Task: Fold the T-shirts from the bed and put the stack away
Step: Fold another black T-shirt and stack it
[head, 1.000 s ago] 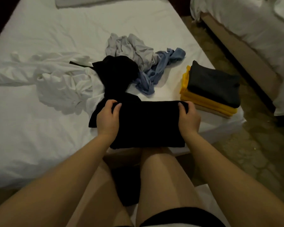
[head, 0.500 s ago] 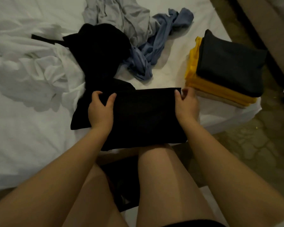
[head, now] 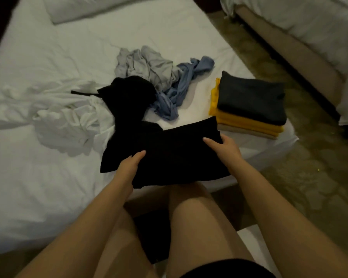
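Observation:
A folded black T-shirt (head: 179,153) is at the near edge of the white bed (head: 38,177), its right end tilted up toward the stack. My left hand (head: 129,167) grips its left side with the thumb on top. My right hand (head: 222,148) grips its right side the same way, fingers hidden beneath. The stack (head: 249,109) sits on the bed's right corner: a dark grey shirt on top, yellow ones under it, a beige one at the bottom. Loose on the bed lie another black shirt (head: 129,97), a grey shirt (head: 145,65), a blue shirt (head: 179,91) and a white shirt (head: 64,117).
A pillow (head: 84,9) lies at the head of the bed. A second bed (head: 309,37) stands to the right across a strip of patterned floor (head: 309,177). My bare knees are below the bed edge.
Both hands have shifted from the shirt's far edge to its sides, thumbs on top. The folded black shirt has tilted and moved slightly right, toward the stack.

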`<state>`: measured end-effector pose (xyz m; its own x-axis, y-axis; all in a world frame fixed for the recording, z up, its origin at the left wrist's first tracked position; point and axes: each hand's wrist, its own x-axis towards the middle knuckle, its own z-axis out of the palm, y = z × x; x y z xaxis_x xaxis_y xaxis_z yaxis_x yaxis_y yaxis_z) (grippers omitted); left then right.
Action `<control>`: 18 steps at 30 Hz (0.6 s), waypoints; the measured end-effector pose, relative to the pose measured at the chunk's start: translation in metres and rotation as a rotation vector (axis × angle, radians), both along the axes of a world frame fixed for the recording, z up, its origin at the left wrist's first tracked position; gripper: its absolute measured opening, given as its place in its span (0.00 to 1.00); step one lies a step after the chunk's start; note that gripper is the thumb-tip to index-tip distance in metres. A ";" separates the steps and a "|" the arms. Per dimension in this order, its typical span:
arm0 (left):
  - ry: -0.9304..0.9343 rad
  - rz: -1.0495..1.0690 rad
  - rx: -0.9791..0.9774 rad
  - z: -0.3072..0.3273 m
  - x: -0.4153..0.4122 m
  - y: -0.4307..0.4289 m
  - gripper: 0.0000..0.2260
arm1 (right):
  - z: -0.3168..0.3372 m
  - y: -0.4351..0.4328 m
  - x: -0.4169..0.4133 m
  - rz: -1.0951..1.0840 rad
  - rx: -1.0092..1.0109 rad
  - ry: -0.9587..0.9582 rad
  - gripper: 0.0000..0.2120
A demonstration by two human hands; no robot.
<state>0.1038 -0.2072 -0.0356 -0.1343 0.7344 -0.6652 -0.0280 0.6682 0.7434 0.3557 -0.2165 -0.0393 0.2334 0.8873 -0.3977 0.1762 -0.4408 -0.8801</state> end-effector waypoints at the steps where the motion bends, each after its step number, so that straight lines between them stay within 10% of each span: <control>1: -0.032 -0.009 0.025 0.007 0.005 0.001 0.18 | 0.006 -0.001 0.008 -0.021 0.029 0.020 0.15; 18: -0.067 -0.354 0.219 0.060 0.223 0.150 0.20 | 0.052 0.065 0.219 -0.397 0.179 -0.174 0.28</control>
<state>0.3268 -0.0576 0.0245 0.1900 0.8523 -0.4873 0.1225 0.4719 0.8731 0.5744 -0.1517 0.0127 0.6181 0.7672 -0.1714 0.1764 -0.3479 -0.9208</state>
